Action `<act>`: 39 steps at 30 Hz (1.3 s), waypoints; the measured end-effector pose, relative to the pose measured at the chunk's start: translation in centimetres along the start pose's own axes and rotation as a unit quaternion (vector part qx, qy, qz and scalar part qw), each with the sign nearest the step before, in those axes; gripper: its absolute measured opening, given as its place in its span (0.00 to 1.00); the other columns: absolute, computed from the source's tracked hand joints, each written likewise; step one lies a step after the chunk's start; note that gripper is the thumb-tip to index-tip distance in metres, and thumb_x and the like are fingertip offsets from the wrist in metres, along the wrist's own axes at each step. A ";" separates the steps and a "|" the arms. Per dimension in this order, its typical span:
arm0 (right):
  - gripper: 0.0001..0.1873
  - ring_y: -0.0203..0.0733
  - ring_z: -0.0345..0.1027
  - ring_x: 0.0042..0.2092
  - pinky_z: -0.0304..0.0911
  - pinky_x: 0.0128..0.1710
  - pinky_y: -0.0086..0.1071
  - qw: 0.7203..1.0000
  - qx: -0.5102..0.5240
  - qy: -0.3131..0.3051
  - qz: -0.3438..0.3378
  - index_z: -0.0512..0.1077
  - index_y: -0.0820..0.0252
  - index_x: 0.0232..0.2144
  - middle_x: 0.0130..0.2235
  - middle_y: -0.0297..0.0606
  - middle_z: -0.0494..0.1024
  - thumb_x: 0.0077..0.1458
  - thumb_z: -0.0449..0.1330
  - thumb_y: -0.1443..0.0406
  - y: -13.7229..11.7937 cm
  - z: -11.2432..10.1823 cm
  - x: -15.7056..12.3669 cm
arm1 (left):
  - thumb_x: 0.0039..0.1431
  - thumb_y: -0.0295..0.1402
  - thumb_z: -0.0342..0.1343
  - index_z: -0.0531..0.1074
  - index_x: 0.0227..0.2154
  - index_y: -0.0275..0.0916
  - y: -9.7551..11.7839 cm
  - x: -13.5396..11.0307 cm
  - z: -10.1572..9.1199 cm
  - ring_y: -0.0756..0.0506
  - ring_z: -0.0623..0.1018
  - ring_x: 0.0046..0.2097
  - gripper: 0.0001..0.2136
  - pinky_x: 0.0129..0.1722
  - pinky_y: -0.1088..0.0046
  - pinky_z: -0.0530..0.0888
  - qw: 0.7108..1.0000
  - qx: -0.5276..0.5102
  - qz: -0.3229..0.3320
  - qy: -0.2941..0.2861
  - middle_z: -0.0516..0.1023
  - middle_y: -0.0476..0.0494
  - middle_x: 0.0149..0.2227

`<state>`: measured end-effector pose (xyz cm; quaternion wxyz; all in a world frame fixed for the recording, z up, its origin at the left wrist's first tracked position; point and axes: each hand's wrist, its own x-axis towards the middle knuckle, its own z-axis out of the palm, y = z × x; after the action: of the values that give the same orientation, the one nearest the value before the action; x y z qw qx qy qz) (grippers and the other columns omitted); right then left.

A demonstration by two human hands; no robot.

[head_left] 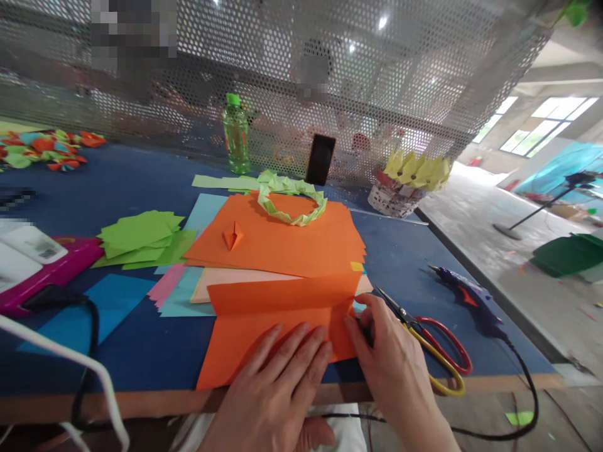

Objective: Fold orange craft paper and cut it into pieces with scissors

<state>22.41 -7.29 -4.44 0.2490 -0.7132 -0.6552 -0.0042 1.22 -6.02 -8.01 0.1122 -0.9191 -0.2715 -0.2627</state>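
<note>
An orange sheet of paper (235, 342) lies at the table's front edge, its far part creased and standing up as a flap. My left hand (277, 380) rests flat on the sheet with fingers stretched out. At the sheet's right edge, my right hand (393, 364) has thumb and fingers closed on the paper near the raised flap; part of that grip is hidden. Beyond it lies a stack of orange paper (301, 251), bearing a small folded orange piece (233, 236) and a light green folded-paper ring (292, 220). Scissors (438, 342) with red and yellow handles lie right of my right hand.
A glue gun (466, 295) with a black cord lies at the right. Green paper squares (141, 235), a magenta-and-white device (51, 270) and cables occupy the left. Farther back stand a green bottle (236, 138), a phone (321, 159) and a paper-trimmed pot (398, 194) before a perforated screen.
</note>
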 end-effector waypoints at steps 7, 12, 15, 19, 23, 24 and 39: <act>0.11 0.46 0.73 0.47 0.70 0.46 0.41 0.991 0.031 0.071 -0.109 0.69 0.56 0.46 0.46 0.43 0.76 0.65 0.50 0.71 0.1 -0.5 -1.4 | 0.66 0.58 0.42 0.69 0.61 0.39 0.3 -0.3 0.4 0.39 0.63 0.66 0.33 0.68 0.57 0.48 1.000 -0.007 -0.011 -0.004 0.71 0.44 0.64; 0.22 0.43 0.73 0.52 0.69 0.54 0.37 0.959 0.054 0.048 -0.274 0.70 0.63 0.51 0.50 0.46 0.80 0.58 0.47 0.77 -0.1 -0.6 -3.0 | 0.65 0.59 0.46 0.72 0.57 0.36 0.3 0.0 -0.1 0.40 0.66 0.64 0.33 0.69 0.60 0.46 1.000 -0.002 0.002 -0.010 0.74 0.42 0.62; 0.28 0.43 0.71 0.58 0.68 0.58 0.36 0.942 0.007 0.030 -0.333 0.69 0.69 0.57 0.55 0.47 0.78 0.55 0.47 0.77 0.1 -0.2 -3.8 | 0.67 0.56 0.43 0.71 0.58 0.36 0.3 -0.2 0.0 0.40 0.64 0.65 0.31 0.69 0.57 0.45 1.000 -0.009 -0.002 -0.013 0.72 0.41 0.63; 0.27 0.45 0.68 0.62 0.68 0.59 0.38 0.934 -0.053 0.041 -0.351 0.68 0.73 0.58 0.58 0.47 0.76 0.57 0.48 0.75 0.9 0.3 -4.4 | 0.67 0.55 0.44 0.69 0.60 0.36 0.2 -0.2 -0.1 0.40 0.65 0.65 0.31 0.69 0.58 0.43 0.999 -0.007 0.003 -0.031 0.70 0.41 0.65; 0.25 0.48 0.71 0.60 0.72 0.56 0.42 0.926 -0.075 0.056 -0.366 0.72 0.72 0.54 0.57 0.47 0.77 0.55 0.50 0.75 1.0 0.1 -4.4 | 0.66 0.57 0.45 0.70 0.59 0.35 0.1 0.3 -0.7 0.41 0.68 0.63 0.32 0.69 0.61 0.43 1.000 0.004 0.013 -0.023 0.73 0.41 0.62; 0.25 0.50 0.72 0.59 0.73 0.54 0.44 0.926 -0.079 0.062 -0.364 0.72 0.72 0.54 0.56 0.48 0.77 0.54 0.51 0.75 0.8 0.1 -4.4 | 0.66 0.57 0.45 0.70 0.59 0.35 0.1 0.4 -0.8 0.41 0.68 0.63 0.32 0.69 0.61 0.43 1.000 0.008 0.015 -0.024 0.73 0.41 0.62; 0.19 0.52 0.78 0.51 0.79 0.45 0.45 0.920 -0.109 0.081 -0.368 0.75 0.73 0.48 0.52 0.49 0.79 0.59 0.52 0.71 -0.2 -0.2 -4.3 | 0.67 0.55 0.46 0.69 0.61 0.36 1.0 0.1 -1.0 0.39 0.67 0.64 0.31 0.70 0.56 0.41 0.998 0.042 -0.010 -0.043 0.70 0.41 0.64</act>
<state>21.67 -11.40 -5.57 0.2028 -0.4420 -0.8445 -0.2243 1.48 -7.14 -7.17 0.1361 -0.9212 -0.2965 -0.2120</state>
